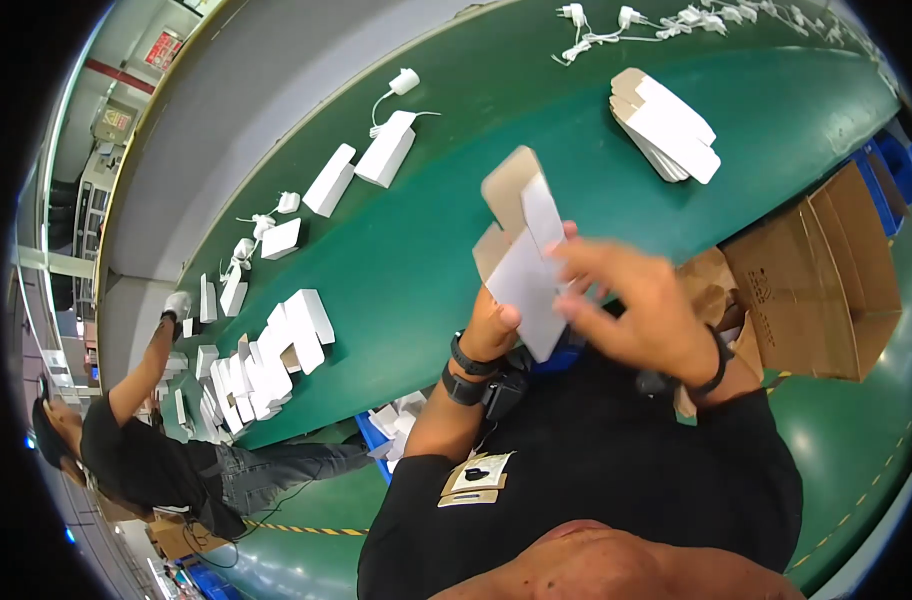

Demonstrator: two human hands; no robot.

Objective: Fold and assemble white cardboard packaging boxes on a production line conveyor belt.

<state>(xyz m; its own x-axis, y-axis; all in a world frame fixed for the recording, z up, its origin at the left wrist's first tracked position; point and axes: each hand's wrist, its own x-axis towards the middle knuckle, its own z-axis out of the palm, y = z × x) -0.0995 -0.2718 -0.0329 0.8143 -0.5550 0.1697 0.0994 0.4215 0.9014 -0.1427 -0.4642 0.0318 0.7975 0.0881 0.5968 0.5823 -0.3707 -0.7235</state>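
Note:
A small white carton point(538, 285) with tan inner faces is held up in front of my chest, its end flaps standing open at the top. My left hand point(494, 325) grips it from the left side, with the thumb across its front. At the carton's right edge is my right hand point(641, 305), slightly blurred, thumb and fingers spread apart. Whether its fingertips touch the cardboard I cannot tell. Beyond, on the green table, lies a stack of flattened white cartons point(666, 125).
White chargers with cables point(626, 18) line the table's far edge. Cartons point(384, 150) stand at the left, before a heap of white boxes point(266, 365). A large brown box point(806, 275) is at my right. Another person point(146, 450) works at the far left.

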